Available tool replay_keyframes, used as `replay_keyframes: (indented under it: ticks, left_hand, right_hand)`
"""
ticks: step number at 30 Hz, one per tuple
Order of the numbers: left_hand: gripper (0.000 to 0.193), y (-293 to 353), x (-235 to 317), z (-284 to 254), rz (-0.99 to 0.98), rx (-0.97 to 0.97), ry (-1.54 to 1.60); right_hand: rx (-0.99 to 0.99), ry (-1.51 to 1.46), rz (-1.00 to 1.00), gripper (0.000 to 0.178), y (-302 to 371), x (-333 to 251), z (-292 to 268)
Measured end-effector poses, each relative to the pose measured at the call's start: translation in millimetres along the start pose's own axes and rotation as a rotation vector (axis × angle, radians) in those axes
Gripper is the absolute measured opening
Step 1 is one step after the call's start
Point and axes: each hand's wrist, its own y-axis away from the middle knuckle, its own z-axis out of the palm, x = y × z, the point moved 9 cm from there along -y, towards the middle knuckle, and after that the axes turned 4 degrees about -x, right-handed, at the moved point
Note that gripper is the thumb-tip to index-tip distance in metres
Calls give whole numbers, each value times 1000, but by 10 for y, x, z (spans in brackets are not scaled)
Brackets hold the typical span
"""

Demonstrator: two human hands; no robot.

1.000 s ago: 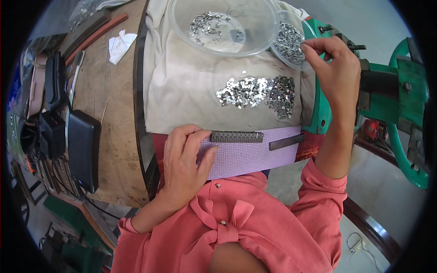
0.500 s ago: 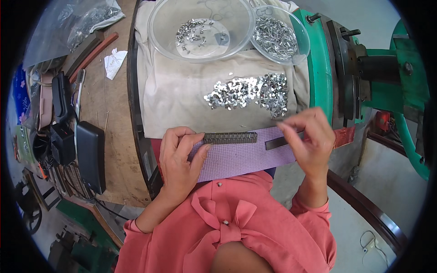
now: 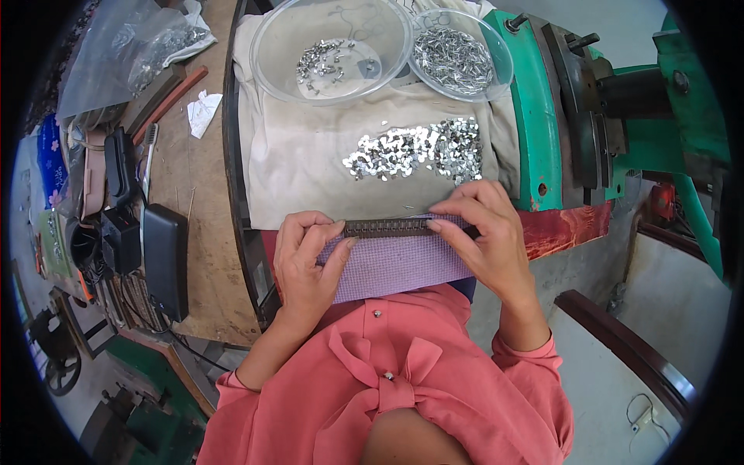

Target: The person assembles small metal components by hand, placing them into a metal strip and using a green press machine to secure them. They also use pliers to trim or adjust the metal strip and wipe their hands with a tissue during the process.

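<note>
Beyond the left hand (image 3: 304, 260) in the head view, on the far part of a crumpled beige cloth (image 3: 291, 159), stands a wide, round, clear plastic bowl (image 3: 270, 58). Small silvery metal pieces (image 3: 316, 62) lie loosely scattered over part of its base. Just beside it, farther out from the right hand (image 3: 490, 240), is a smaller round, clear plastic tub (image 3: 505, 76), its bottom thickly covered with slim, shiny silver metal pins (image 3: 453, 60). Between these containers and the hands, a spread heap of flat, glinting silver metal flakes (image 3: 415, 151) lies directly on the cloth.

Nearest the body, a dark, ribbed metal strip (image 3: 387, 226) spans the gap between the hands, along the far edge of a lavender woven mat (image 3: 395, 267). The left hand pinches its left end between thumb and fingers. The right hand has its thumb and forefinger drawn close at the other end; whether they grip the strip or a tiny piece, I cannot tell. Well to the left of the left hand, a clear plastic bag (image 3: 101, 74) with small silvery bits inside lies at the far end of a brown wooden surface (image 3: 213, 267).
</note>
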Motion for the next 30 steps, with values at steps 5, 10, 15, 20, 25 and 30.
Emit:
replay_keyframes:
  ticks: [5, 10, 15, 20, 25, 30]
  left_hand:
    - [25, -1, 0, -1, -3, 6, 9]
    - [24, -4, -8, 1, -27, -5, 1]
    - [24, -3, -18, 4, -36, -19, 3]
    - [25, -8, -13, 3, -29, -20, 5]
    - [26, -4, -30, 13, -31, -21, 22]
    - [27, -5, -24, 10, -32, -22, 10]
  right_hand:
    - [-106, 16, -17, 16, -90, 6, 120]
    - [-128, 17, 16, 13, -120, 22, 151]
    - [-137, -13, 56, 12, -141, 62, 173]
    - [-159, -35, 48, 12, -154, 64, 172]
    - [-180, -14, 60, 11, -166, 67, 183]
    - [-165, -50, 75, 11, -180, 96, 182]
